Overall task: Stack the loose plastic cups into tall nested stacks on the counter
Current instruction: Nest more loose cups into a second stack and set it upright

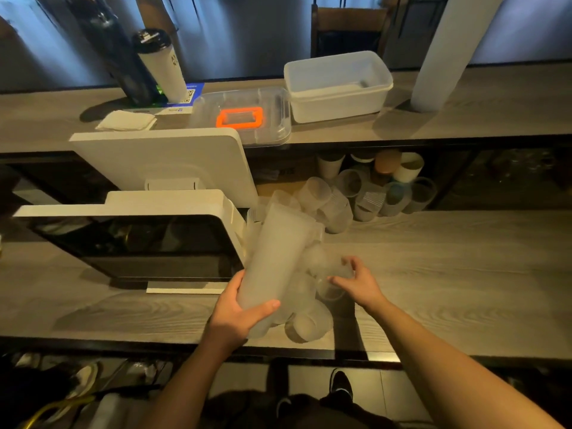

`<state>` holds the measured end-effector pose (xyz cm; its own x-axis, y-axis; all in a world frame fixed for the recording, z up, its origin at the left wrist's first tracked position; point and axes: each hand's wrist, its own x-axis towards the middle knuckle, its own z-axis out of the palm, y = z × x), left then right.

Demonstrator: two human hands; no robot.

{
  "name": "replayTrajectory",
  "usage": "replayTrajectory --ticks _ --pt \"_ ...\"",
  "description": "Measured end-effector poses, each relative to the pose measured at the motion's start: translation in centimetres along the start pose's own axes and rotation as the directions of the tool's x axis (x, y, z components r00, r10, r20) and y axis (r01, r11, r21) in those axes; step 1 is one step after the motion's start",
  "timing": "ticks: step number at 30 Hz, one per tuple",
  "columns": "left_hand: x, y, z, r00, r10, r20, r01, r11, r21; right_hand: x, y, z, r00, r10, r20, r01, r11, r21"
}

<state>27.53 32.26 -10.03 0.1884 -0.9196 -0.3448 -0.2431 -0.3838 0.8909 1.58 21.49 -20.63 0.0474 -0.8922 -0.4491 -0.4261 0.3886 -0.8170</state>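
1. My left hand (240, 314) grips one tall nested stack (275, 258) near its lower end, thumb across the front and fingers wrapped behind it. The stack leans, its long axis running from my palm up and away toward the far right, with the top end out over the pile.

2. My right hand (356, 281) is just right of the stack's lower half. Its thumb and fingers are curled around a single loose cup (332, 275); the cup is clear and blurred, so I can't tell how firmly I have it.

3. The relation that matters, as I judge it: the loose cup sits right of and beside the stack, so it has to travel to whichever end takes the next cup. I can't tell from here which end is open. My right hand is the nearer one for that move.

4. Counts: one held stack, one cup in my right fingers. More loose cups (306, 326) lie on the counter (448, 274) under my hands, perhaps three or four, overlapping too much to be sure.

5. Farther off, another heap of clear cups (328, 199) lies on its side; I can't count those either.
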Motion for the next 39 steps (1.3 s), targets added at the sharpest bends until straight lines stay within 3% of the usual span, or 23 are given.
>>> replayTrajectory --ticks 4,9,13,17,21,28,32,39 --pt "0.3 -0.3 -0.8 1.000 0.003 0.024 -0.004 1.000 0.031 -1.6 -1.5 -1.2 0.979 -0.045 -0.199 0.074 0.988 0.136" --pt "0.2 -0.4 -0.9 0.997 0.038 0.064 -0.040 0.998 0.042 -4.8 -5.6 -3.0 0.940 -0.117 -0.319 0.208 0.941 0.267" --pt "-0.1 -0.1 -1.0 0.995 0.059 0.085 -0.064 0.996 0.060 -7.1 -8.6 -3.8 0.934 -0.220 -0.283 0.328 0.844 0.425" --pt "-0.4 -0.2 -1.2 0.991 0.076 0.107 -0.089 0.989 0.121 -8.3 -11.0 -4.0 0.933 -0.235 -0.274 0.348 0.789 0.506" --pt "-0.6 -0.4 -1.1 0.989 0.097 0.108 -0.117 0.975 0.191 -8.9 -12.0 -4.4 0.890 -0.302 -0.342 0.427 0.814 0.394" --pt "-1.1 -0.9 -1.6 0.975 0.169 0.146 -0.210 0.914 0.347 -10.0 -12.5 -5.2 0.896 -0.414 -0.159 0.440 0.875 0.201" --pt "-1.4 -1.3 -1.7 0.970 0.186 0.157 -0.232 0.900 0.368 -11.0 -13.2 -5.2 0.894 -0.441 -0.081 0.445 0.895 0.034" --pt "-1.7 -1.5 -1.4 0.961 0.205 0.186 -0.258 0.905 0.337 -11.1 -12.5 -4.1 0.914 -0.404 0.031 0.405 0.913 -0.044"
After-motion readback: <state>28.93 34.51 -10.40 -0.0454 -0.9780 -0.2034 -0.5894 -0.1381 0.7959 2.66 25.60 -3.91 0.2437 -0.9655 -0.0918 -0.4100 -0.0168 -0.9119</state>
